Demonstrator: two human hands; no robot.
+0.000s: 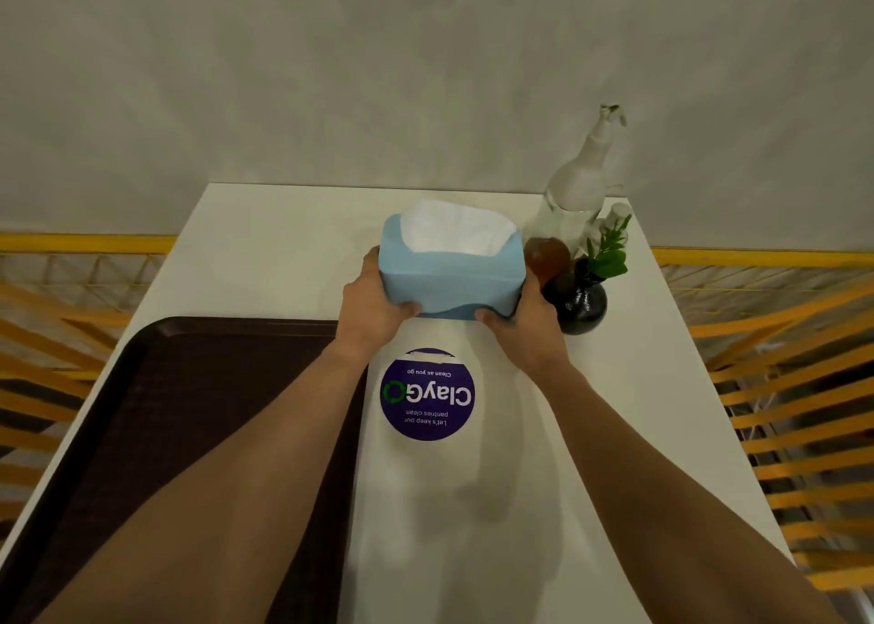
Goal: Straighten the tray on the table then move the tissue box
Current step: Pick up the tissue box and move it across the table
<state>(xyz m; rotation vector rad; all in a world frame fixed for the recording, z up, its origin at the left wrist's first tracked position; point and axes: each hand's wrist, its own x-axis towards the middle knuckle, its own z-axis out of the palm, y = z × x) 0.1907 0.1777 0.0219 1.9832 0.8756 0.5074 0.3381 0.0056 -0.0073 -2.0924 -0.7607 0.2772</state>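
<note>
Nearest, the brown tray (198, 410) lies squared to the white worktop (591, 434) edge, at its left side. Beyond the round purple sticker (427, 394), the left hand (373, 306) and right hand (522, 325) clasp the blue tissue box (449, 278) by its short ends, long axis crosswise. Just right, touching or nearly so, stand a dark vase (579, 304) and a spray bottle (574, 193); leftward appears the freer path.

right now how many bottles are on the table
2. A clear spray bottle stands at the far right corner, and a small amber bottle sits in front of it, between the tissue box and the black vase. Others may be hidden behind them.
</note>
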